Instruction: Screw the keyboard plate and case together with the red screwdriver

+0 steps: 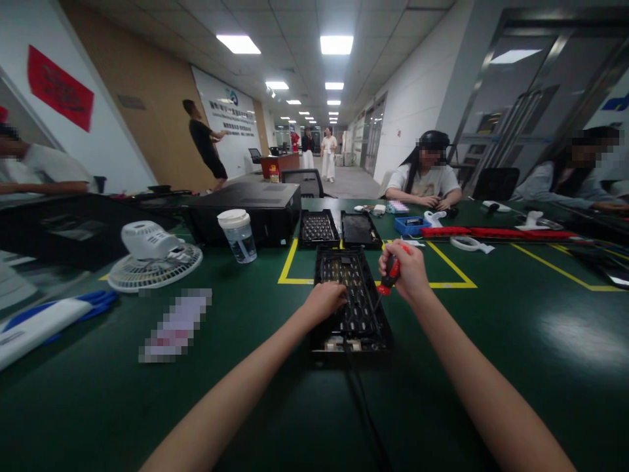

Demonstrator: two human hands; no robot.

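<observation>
My right hand (403,265) is wrapped round a screwdriver (390,272) with a red and black handle. Its thin shaft slants down to the right side of an opened black casing (378,314). Rows of small dark parts with pale marks fill this casing, which lies flat on the green table. Over its left half rests my left hand (325,300), fingers curled and closed; what is under the fingertips is hidden. A black cable (361,393) runs from the casing's near end towards me.
Two black casing parts, one with a grid (318,227) and one smoother (361,228), lie beyond. Left are a lidded cup (239,237), a white fan (154,259) and a large black box (246,203). Right are a blue tray (411,226) and a person (427,174) seated opposite.
</observation>
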